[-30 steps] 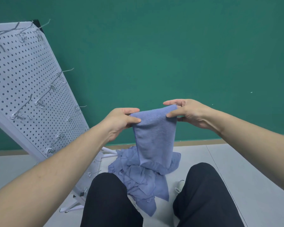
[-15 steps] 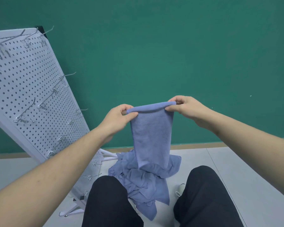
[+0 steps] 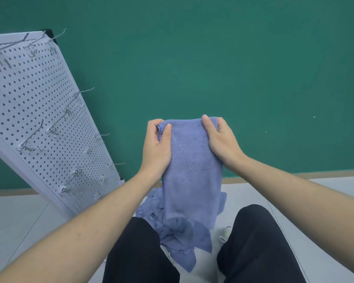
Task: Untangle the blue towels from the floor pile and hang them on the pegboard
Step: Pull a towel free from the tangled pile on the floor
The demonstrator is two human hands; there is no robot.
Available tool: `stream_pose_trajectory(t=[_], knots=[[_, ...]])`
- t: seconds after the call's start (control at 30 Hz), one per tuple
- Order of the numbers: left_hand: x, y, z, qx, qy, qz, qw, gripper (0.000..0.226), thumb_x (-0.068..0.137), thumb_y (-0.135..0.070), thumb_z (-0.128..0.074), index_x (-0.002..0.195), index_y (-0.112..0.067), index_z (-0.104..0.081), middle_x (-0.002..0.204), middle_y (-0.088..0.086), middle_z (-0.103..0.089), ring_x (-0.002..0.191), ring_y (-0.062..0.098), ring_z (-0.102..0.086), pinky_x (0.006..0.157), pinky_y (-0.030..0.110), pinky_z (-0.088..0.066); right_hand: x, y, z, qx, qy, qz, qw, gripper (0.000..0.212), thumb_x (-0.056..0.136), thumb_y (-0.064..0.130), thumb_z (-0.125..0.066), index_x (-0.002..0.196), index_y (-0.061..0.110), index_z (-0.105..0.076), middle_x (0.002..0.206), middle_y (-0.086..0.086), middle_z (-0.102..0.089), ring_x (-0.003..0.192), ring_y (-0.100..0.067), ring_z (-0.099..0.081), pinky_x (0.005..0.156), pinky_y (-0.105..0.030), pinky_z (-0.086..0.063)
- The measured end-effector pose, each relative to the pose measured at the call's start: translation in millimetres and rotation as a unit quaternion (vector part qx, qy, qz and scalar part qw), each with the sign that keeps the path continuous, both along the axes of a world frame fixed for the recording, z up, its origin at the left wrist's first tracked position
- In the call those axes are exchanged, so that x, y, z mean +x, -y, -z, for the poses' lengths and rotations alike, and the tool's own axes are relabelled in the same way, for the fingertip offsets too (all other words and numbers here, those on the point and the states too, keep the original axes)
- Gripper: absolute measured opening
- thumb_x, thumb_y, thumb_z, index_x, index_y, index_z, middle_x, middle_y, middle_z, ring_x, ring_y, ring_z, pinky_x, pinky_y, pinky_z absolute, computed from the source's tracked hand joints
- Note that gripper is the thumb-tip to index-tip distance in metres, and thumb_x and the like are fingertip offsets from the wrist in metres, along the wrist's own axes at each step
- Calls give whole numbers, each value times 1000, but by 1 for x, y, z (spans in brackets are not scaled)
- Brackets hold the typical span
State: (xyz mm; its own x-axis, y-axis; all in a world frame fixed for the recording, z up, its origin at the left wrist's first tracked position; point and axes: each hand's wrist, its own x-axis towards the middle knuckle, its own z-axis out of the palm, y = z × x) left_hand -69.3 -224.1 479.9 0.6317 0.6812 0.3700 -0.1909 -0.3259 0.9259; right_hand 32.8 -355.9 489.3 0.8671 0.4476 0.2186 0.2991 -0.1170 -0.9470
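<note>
I hold one blue towel [image 3: 190,168] up in front of me, folded lengthwise and hanging down. My left hand [image 3: 156,147] grips its upper left edge, thumb on the near face. My right hand [image 3: 221,142] grips the upper right edge the same way. Below it the pile of blue towels [image 3: 178,237] lies crumpled on the floor between my knees; the hanging towel covers part of it. The white pegboard [image 3: 29,111] leans at the left with several bare metal hooks [image 3: 55,123] sticking out.
A green wall fills the background. Grey floor tiles [image 3: 25,217] lie to the left and right. My black-trousered knees [image 3: 260,237] frame the pile, with a white shoe [image 3: 225,234] between them. The pegboard's foot stands just left of my left forearm.
Both hands shifted from pinching the top corners to gripping the towel's sides with thumbs on the near face. The towel has come closer to me, and the hands sit nearer together.
</note>
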Motion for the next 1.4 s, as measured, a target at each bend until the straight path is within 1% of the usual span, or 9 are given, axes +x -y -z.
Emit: stream_pose_trajectory(t=[0.13,0.27,0.47,0.57,0.63,0.8,1.1,1.27,1.4], knots=[[-7,0,0,-162,-6,14,987,24,91,-30,-72,105,-15,-60,82,-6,-71,70,9,-65,64,28,-55,5,8,6,21,-74,-130,989,34,85,29,-80,112,18,-63,105,7,-75,97,-10,-72,79,-26,-59],[-10,1,11,-239,-41,43,969,20,87,-24,-77,97,-9,-69,89,2,-76,75,12,-71,63,25,-56,7,7,19,-13,-53,-86,995,29,82,27,-82,105,17,-67,98,9,-76,90,-6,-72,78,-27,-57],[-10,6,32,146,-55,-129,979,26,92,-32,-68,79,-26,-47,70,-13,-49,65,7,-46,65,28,-41,-7,-7,31,-124,94,35,987,39,85,46,-68,74,21,-41,63,12,-53,66,-16,-51,64,-37,-44],[-8,9,35,195,-62,-123,971,22,96,-36,-62,87,-30,-43,71,-11,-53,70,19,-53,65,36,-43,-18,-11,26,-147,140,66,977,38,89,48,-60,77,24,-34,67,8,-56,70,-22,-55,61,-35,-41],[-5,13,35,177,-61,-129,974,23,98,-34,-58,91,-25,-39,67,-11,-51,69,28,-54,64,40,-44,-21,-15,25,-139,145,70,977,35,91,47,-58,79,24,-33,69,7,-58,70,-22,-56,59,-34,-38],[2,26,27,69,-27,-97,993,30,90,-22,-69,87,-20,-39,68,-11,-45,60,7,-43,63,30,-40,-23,-15,29,-81,135,42,987,29,93,39,-57,83,21,-36,70,4,-56,69,-23,-52,62,-38,-45],[6,28,24,12,-23,-62,998,25,90,-11,-65,79,-20,-45,65,-15,-45,58,5,-38,55,18,-35,-31,-20,27,-11,73,-9,997,21,87,28,-64,86,17,-45,66,12,-49,59,-10,-42,59,-32,-40],[4,30,17,-35,-3,-45,998,10,94,-16,-66,98,-10,-59,79,-10,-59,60,-6,-54,60,10,-42,-22,-19,20,27,33,-2,999,21,87,27,-66,86,15,-49,63,13,-47,60,-11,-45,63,-46,-55],[3,31,14,-88,-7,-28,996,8,95,-17,-65,94,-10,-67,62,-16,-66,53,-6,-55,54,9,-43,-28,-19,18,40,16,-30,999,15,88,32,-66,86,21,-55,62,9,-56,61,-13,-53,70,-52,-59]])
